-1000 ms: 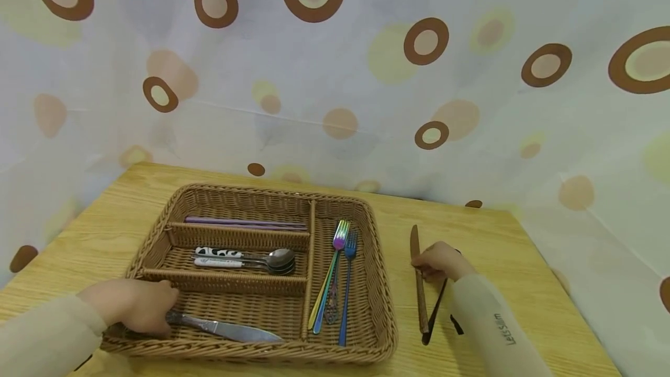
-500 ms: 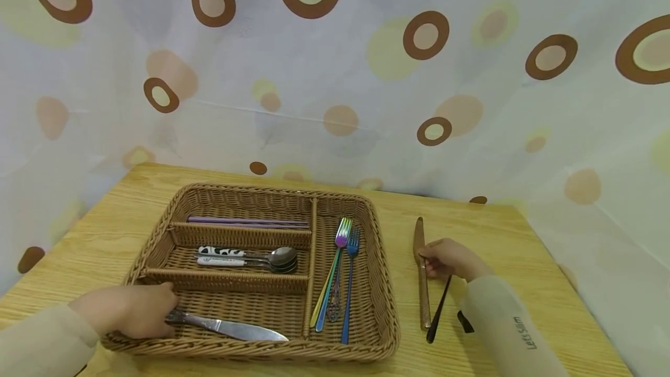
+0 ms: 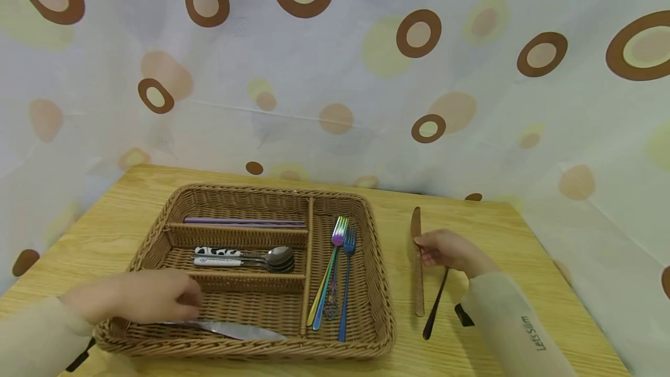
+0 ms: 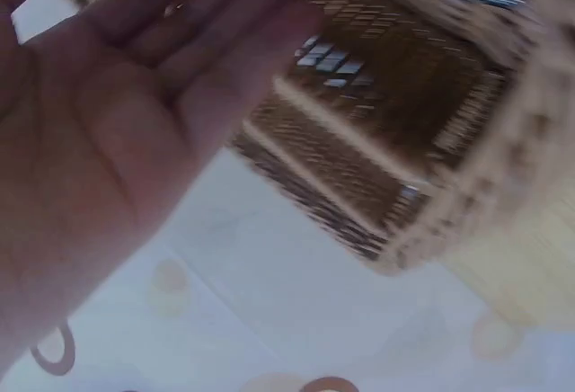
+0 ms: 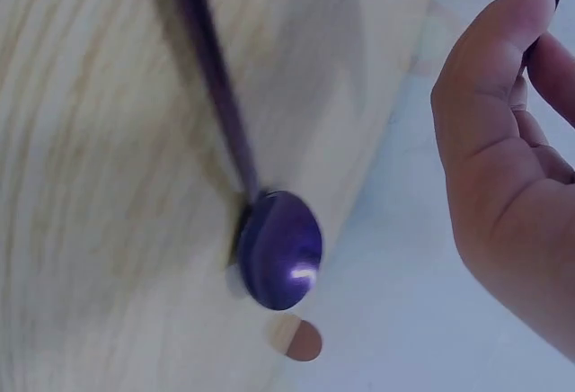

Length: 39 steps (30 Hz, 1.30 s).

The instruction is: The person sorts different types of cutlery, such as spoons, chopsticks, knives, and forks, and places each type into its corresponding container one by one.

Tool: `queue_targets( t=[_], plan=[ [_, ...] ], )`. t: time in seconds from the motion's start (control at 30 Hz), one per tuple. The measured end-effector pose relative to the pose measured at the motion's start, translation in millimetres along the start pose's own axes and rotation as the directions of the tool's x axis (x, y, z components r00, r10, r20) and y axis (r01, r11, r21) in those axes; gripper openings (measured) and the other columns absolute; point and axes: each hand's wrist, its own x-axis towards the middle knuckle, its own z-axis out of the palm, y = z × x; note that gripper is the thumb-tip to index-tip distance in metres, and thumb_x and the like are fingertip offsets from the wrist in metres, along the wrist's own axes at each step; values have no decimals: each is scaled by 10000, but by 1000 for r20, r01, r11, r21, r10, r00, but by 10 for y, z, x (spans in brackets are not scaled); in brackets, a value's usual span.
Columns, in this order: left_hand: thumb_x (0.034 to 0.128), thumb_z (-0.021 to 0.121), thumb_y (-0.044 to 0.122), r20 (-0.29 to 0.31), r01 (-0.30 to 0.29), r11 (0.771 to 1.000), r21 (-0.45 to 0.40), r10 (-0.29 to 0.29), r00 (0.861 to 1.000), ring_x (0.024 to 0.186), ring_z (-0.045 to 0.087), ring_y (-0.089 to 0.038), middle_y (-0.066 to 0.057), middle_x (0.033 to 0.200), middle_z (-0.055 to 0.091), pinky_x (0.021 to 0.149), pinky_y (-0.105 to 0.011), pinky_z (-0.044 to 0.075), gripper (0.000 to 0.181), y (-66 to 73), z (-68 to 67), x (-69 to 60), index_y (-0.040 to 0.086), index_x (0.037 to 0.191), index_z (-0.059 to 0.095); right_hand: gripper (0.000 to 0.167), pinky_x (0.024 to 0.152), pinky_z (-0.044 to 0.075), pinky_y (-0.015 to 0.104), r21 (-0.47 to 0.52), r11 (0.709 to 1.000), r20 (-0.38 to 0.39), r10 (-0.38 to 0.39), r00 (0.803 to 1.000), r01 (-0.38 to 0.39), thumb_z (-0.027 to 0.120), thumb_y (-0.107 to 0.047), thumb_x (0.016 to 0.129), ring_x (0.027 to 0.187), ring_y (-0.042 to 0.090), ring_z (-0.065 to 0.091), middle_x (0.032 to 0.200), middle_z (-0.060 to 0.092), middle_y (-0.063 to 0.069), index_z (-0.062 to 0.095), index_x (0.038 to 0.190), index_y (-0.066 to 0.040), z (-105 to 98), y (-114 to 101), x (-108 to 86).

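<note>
My left hand (image 3: 146, 295) hovers over the front compartment of the wicker tray (image 3: 389, 307), fingers extended and blurred by motion. Under it lies a silver table knife (image 3: 235, 330), its handle hidden behind the hand. On the table right of the tray, my right hand (image 3: 452, 249) pinches a copper-coloured table knife (image 3: 419, 290) between thumb and fingers near the middle. Close beside that hand lies a spoon with a dark handle (image 3: 435, 310); the right wrist view shows its shiny purple bowl (image 5: 280, 253) on the wood.
Several forks (image 3: 345, 272) fill the tray's right compartment. Purple chopsticks (image 3: 241, 223) lie in the back compartment, and spoons with patterned handles (image 3: 246, 258) in the middle one. A patterned cloth (image 3: 335, 74) hangs behind the wooden table (image 3: 528, 284).
My left hand has let go of the silver knife's handle and moved up and right. The right hand has shifted the copper-coloured knife slightly away from me, apart from the spoon handle.
</note>
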Motion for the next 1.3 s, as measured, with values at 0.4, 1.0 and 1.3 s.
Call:
queue_targets(
  t=[0.4,1.0,1.3],
  plan=[
    [977,486,292,-159,-140,862,-488,70,985,939,632,-179,-134,1072,652,830,-342,523,353,828,-125,706,13,1150,614,218,686,510,224,81,996,1,-40,999,40,439,-177,993,651,61,543,721,538,-48,551,811,-134,258,-326,7],
    [985,467,205,-67,-122,716,-687,104,992,1018,648,-288,-252,1184,610,852,-326,533,406,1405,155,1399,-105,1240,530,229,669,517,214,165,985,-27,-53,998,56,434,-142,977,637,71,572,688,571,-44,574,796,-123,672,-630,39],
    [935,565,145,-104,-108,704,-702,49,993,889,669,-184,-150,1123,627,828,-318,541,326,1460,186,1480,-62,1186,585,292,649,512,208,211,973,-56,-80,995,90,429,-132,974,611,65,575,651,584,-57,577,723,-140,745,-702,40]
  ],
)
